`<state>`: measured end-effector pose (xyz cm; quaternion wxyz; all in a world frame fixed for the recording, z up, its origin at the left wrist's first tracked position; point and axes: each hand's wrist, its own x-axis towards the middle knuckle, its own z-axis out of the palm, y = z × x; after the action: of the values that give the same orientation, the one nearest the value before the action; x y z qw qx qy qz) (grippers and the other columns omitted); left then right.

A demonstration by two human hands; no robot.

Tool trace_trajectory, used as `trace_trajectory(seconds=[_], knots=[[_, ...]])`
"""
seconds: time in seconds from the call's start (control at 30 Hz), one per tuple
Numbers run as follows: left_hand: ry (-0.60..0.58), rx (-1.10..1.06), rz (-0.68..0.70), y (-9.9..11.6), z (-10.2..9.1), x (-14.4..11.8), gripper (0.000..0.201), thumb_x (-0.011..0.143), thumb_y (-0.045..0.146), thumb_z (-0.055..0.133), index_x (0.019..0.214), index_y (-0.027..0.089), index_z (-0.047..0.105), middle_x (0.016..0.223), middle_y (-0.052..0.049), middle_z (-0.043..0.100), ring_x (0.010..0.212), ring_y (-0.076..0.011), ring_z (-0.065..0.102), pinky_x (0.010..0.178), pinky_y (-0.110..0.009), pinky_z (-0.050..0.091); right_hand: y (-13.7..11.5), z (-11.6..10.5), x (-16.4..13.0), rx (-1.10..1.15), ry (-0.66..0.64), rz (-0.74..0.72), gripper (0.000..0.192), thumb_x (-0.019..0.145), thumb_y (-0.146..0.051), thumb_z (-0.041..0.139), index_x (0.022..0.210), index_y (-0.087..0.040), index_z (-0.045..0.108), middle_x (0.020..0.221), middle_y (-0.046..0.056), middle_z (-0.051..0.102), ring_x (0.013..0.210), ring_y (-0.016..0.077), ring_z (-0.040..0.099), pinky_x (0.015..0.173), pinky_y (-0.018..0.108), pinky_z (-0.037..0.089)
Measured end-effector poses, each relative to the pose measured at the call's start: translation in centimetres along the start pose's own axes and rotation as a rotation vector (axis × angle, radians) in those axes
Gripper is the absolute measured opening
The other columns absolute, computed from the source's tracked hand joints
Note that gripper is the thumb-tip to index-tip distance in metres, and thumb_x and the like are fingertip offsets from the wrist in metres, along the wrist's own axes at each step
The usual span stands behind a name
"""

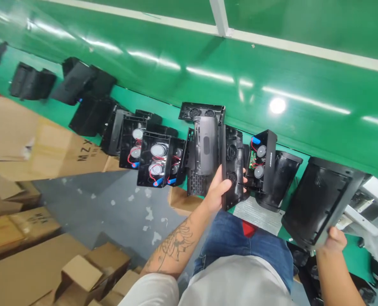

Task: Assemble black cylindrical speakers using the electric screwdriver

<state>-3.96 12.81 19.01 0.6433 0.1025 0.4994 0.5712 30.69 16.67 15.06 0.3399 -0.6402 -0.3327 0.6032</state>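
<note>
My left hand (219, 190) grips the lower part of a black speaker housing (232, 168) with round openings, thumb in front and fingertips showing at its right side. At the right, my right hand (333, 243) holds a larger black plastic shell (318, 199) by its lower right corner, tilted, with its hollow side showing. Between them stands an opened speaker (261, 161) with grey drivers, red wires and a blue part. Another hollow black shell (281, 178) leans beside it. Left of my left hand are a dark speaker casing (206, 146) and a perforated black grille (195, 182).
Opened speaker halves (158, 159) and closed black casings (77, 83) run leftward along the green bench (171, 121). Cardboard boxes (38, 140) stand at the left on the grey floor (112, 204). A white frame (375, 191) lies at the far right.
</note>
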Motion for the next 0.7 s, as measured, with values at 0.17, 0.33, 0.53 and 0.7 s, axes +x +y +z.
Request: trace_trajectory(seconds=[0.17, 0.33, 0.53, 0.7], knots=[[-0.020, 0.058, -0.053, 1.3, -0.5, 0.0, 0.077, 0.079, 0.066, 0.089, 0.135, 0.024, 0.055, 0.136, -0.016, 0.075, 0.113, -0.0359, 0.081, 0.089, -0.052, 0.071, -1.2, 1.5, -1.5, -0.016, 0.110, 0.060, 0.104, 0.060, -0.069, 0.090, 0.146, -0.018, 0.065, 0.114, 0.017, 0.071, 0.092, 0.0339, 0.073, 0.094, 0.058, 0.064], [-0.002, 0.102, -0.022, 1.3, -0.8, -0.1, 0.074, 0.080, 0.065, 0.089, 0.133, 0.024, 0.058, 0.136, -0.016, 0.074, 0.112, -0.0353, 0.081, 0.087, -0.051, 0.072, -2.2, 3.8, -2.3, -0.248, 0.197, -0.030, 0.130, 0.062, -0.066, 0.099, 0.169, -0.016, 0.045, 0.158, 0.017, 0.052, 0.146, 0.0358, 0.054, 0.133, 0.058, 0.040], [-0.013, 0.175, 0.062, 0.5, -1.4, -0.3, 0.073, 0.081, 0.065, 0.088, 0.135, 0.024, 0.060, 0.142, -0.017, 0.071, 0.114, -0.0322, 0.079, 0.083, -0.042, 0.073, -3.7, 5.8, -3.2, -0.477, 0.369, -0.118, 0.145, 0.063, -0.072, 0.096, 0.178, -0.014, 0.029, 0.169, 0.016, 0.039, 0.159, 0.0376, 0.041, 0.141, 0.059, 0.025], [-0.022, 0.247, 0.117, 0.3, -2.0, -0.5, 0.072, 0.081, 0.062, 0.090, 0.135, 0.025, 0.061, 0.139, -0.014, 0.073, 0.104, -0.0275, 0.081, 0.081, -0.039, 0.072, -7.7, 5.0, -4.9, -0.394, 0.264, -0.185, 0.143, 0.068, -0.071, 0.096, 0.179, -0.013, 0.025, 0.165, 0.018, 0.045, 0.152, 0.0371, 0.050, 0.133, 0.055, 0.043]])
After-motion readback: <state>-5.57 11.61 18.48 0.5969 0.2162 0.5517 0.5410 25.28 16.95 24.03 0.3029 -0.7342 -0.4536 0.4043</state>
